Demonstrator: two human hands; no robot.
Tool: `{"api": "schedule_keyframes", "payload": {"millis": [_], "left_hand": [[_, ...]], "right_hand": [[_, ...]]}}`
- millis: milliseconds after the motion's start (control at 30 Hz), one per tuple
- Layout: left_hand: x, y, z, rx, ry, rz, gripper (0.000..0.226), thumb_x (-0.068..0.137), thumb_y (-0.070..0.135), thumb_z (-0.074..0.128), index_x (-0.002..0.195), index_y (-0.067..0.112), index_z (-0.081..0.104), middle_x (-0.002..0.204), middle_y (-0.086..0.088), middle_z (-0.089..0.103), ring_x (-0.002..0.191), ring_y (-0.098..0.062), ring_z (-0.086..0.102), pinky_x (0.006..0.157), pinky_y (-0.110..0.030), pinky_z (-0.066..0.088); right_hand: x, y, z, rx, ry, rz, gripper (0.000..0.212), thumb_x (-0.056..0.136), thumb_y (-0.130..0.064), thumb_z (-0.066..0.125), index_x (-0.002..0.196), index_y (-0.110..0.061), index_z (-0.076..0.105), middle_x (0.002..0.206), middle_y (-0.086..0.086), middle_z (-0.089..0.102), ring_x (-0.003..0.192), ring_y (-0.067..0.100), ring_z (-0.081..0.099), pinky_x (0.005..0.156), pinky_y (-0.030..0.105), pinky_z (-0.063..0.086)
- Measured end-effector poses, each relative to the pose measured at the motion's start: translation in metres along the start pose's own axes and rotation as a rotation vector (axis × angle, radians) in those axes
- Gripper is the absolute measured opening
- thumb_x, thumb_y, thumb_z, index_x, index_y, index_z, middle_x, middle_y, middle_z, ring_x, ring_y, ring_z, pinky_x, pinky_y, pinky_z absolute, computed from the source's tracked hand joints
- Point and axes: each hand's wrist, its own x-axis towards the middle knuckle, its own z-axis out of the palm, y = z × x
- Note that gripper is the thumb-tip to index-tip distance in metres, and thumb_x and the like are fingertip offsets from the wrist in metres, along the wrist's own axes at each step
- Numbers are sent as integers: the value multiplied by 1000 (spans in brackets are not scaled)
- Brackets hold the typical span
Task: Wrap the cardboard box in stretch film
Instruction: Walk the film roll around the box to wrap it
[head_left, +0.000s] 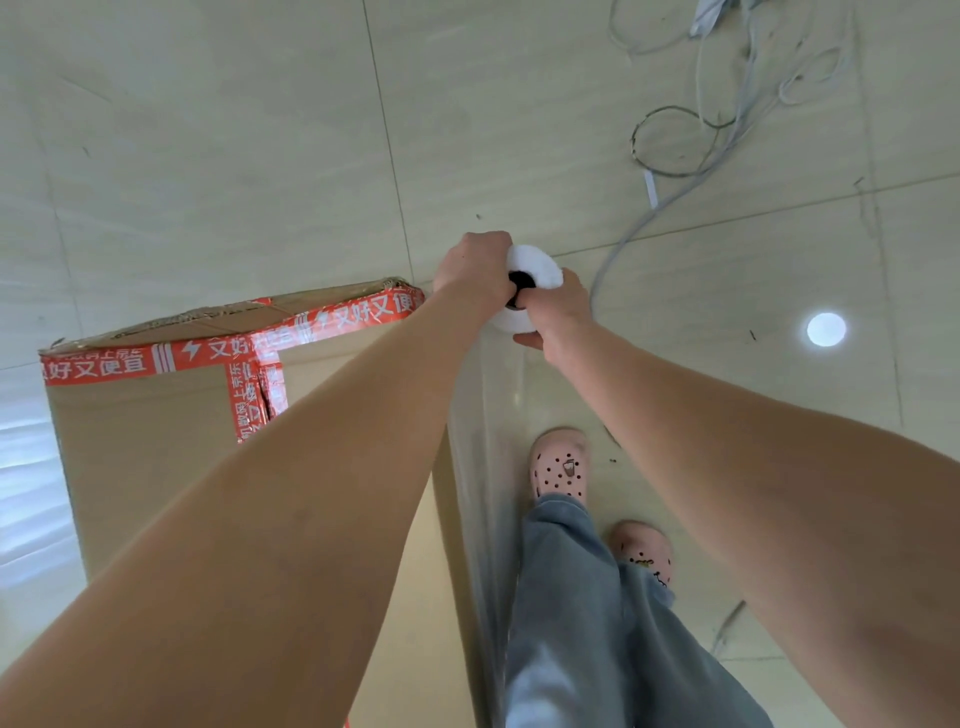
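A tall brown cardboard box (150, 447) with red printed tape stands on the floor at the left. Just past its far right corner I hold a white roll of stretch film (535, 265) upright with both hands. My left hand (475, 267) grips the roll from the left, fingers at its dark core. Gripping it from the right and below is my right hand (558, 312). A clear sheet of film (483, 467) runs from the roll down along the box's right side.
My feet in pink clogs (561, 465) stand on the tiled floor right of the box. Grey cables (680, 140) lie coiled on the floor at the far right. A ceiling light reflects in a tile (826, 328).
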Motion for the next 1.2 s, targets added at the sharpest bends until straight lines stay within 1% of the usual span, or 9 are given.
{"api": "schedule_keyframes", "payload": {"millis": [300, 433, 600, 733, 833, 900, 967, 1100, 1200], "left_hand": [[23, -17, -18, 25, -6, -67, 17, 84, 11, 58, 100, 6, 58, 108, -11, 61, 95, -30, 60, 67, -30, 42], [31, -28, -27, -58, 15, -146, 13, 81, 15, 63, 87, 9, 53, 91, -8, 57, 78, -24, 54, 63, -27, 41], [38, -50, -38, -110, 54, -270, 19, 79, 19, 68, 87, 11, 52, 86, -6, 53, 80, -26, 56, 62, -27, 40], [45, -62, -47, -93, 73, -245, 24, 80, 14, 62, 104, 9, 60, 106, -11, 62, 97, -30, 60, 66, -30, 42], [51, -57, -50, -126, 75, -173, 29, 79, 14, 59, 108, 16, 58, 110, -8, 61, 95, -28, 58, 65, -30, 40], [58, -52, -50, -129, 35, -111, 43, 81, 12, 57, 123, 22, 55, 121, -6, 59, 106, -27, 58, 71, -31, 46], [62, -51, -55, -119, 2, -80, 49, 83, 11, 56, 130, 25, 52, 127, -5, 57, 112, -25, 57, 77, -30, 47], [64, -59, -60, -68, 17, -118, 28, 81, 14, 60, 109, 14, 60, 111, -8, 61, 101, -27, 60, 69, -30, 43], [63, -72, -58, -88, 36, -213, 18, 81, 13, 62, 99, 10, 59, 105, -9, 62, 92, -27, 60, 66, -29, 43]], "right_hand": [[12, -26, 19, -318, 56, -267, 46, 78, -11, 58, 123, -22, 55, 114, 1, 63, 94, 25, 59, 80, 45, 56], [19, -41, 27, -460, 50, -424, 38, 78, -7, 54, 113, -19, 62, 109, 2, 66, 99, 24, 60, 75, 32, 49], [23, -54, 47, -496, -42, -540, 59, 80, -11, 60, 136, -27, 49, 130, 1, 57, 117, 20, 54, 87, 20, 39], [19, -49, 59, -267, -73, -315, 80, 79, -20, 69, 147, -25, 28, 137, 4, 50, 117, 21, 52, 83, 24, 42], [21, -48, 64, -186, -151, -90, 74, 81, -20, 65, 145, -25, 29, 135, 3, 50, 106, 21, 53, 76, 35, 50], [23, -55, 66, -110, -134, -38, 70, 84, -15, 61, 145, -27, 29, 131, 3, 52, 102, 23, 55, 77, 36, 52], [26, -63, 67, -88, -121, -31, 63, 86, -11, 57, 143, -26, 33, 130, 4, 53, 105, 25, 56, 81, 39, 55], [30, -70, 69, -296, -116, -174, 54, 84, -7, 54, 136, -19, 44, 129, 5, 56, 107, 27, 59, 77, 39, 56], [34, -78, 79, -568, -131, -337, 57, 87, -10, 55, 141, -18, 41, 140, 5, 49, 123, 27, 49, 95, 40, 49]]}}
